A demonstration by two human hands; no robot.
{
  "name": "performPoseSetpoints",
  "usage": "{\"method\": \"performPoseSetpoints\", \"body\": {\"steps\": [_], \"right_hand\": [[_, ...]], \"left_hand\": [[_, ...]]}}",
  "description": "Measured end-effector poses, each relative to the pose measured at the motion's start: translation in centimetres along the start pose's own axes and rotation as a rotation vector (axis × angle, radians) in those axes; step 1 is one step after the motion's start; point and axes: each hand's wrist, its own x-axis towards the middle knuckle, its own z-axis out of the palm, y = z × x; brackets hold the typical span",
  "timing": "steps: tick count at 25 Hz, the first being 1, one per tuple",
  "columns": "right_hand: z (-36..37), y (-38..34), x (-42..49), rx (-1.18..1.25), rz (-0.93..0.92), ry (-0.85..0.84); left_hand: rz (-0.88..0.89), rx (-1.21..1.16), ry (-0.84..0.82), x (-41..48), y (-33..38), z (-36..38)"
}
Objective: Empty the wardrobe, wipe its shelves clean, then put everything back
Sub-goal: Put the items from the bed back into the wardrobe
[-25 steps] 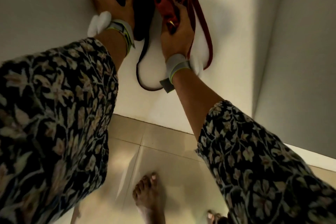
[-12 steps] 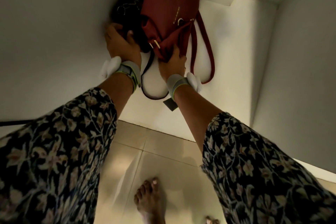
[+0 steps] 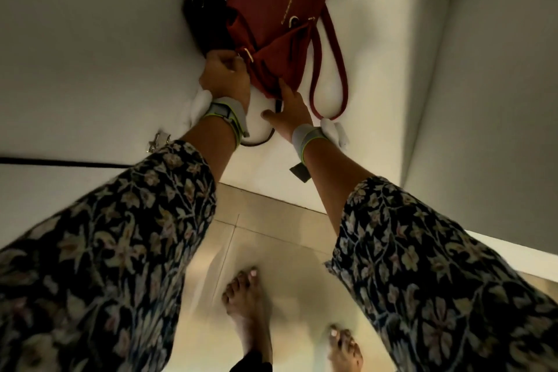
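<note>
Because the red bag [image 3: 277, 24] lies flat on its side on the white wardrobe shelf [image 3: 377, 69], both arms reach in to its near end, the only part within reach. The left hand [image 3: 225, 77] is clenched at the bag's near-left corner, beside a gold buckle, just where the black bag [image 3: 205, 18] tucks in against the red bag's left side. Its grip looks closed on something there, but I cannot tell whether that is the red corner or the black bag's edge. The right hand [image 3: 290, 112] is released. Its fingers are straight and touch the red bag's nearest tip, and its thumb is spread toward the thin dark strap [image 3: 265, 137] that curls out nearer than the bag. That flat hand probably steadies or slides the soft bag rather than lifting it, while the clenched one takes the pull.

The red handle loop [image 3: 338, 63] sprawls on the shelf to the bag's right, loose and held by neither hand. It could snag or drag if the bag is moved by its corner.

Further out to the bag's left, a small metal clasp [image 3: 158, 142] sits on a dark strap [image 3: 60, 161]. Below the shelf edge are the tiled floor [image 3: 271, 235] and bare feet.

Both bags rest fully on the shelf, so this could be the start of taking them out or the last nudge of putting them back. The pose fits either.
</note>
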Motion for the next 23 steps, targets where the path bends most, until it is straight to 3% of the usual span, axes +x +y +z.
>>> {"method": "performPoseSetpoints", "body": {"steps": [7,12,18,23], "right_hand": [[-4.5,-3.0,-10.0,0.135,-0.037,0.105],[-6.7,-4.0,-19.2,0.21,0.043,0.113],[-10.9,-4.7,-30.5,0.252,0.089,0.075],[-15.1,-5.3,-41.2,0.324,0.131,0.104]], "left_hand": [[-0.105,-0.014,-0.044,-9.3,3.3,-3.4],[-0.156,-0.06,-0.081,-20.2,4.6,-7.1],[-0.422,-0.11,-0.02,-30.3,8.1,-12.1],[-0.359,-0.068,-0.126,-39.8,13.2,-16.0]]}}
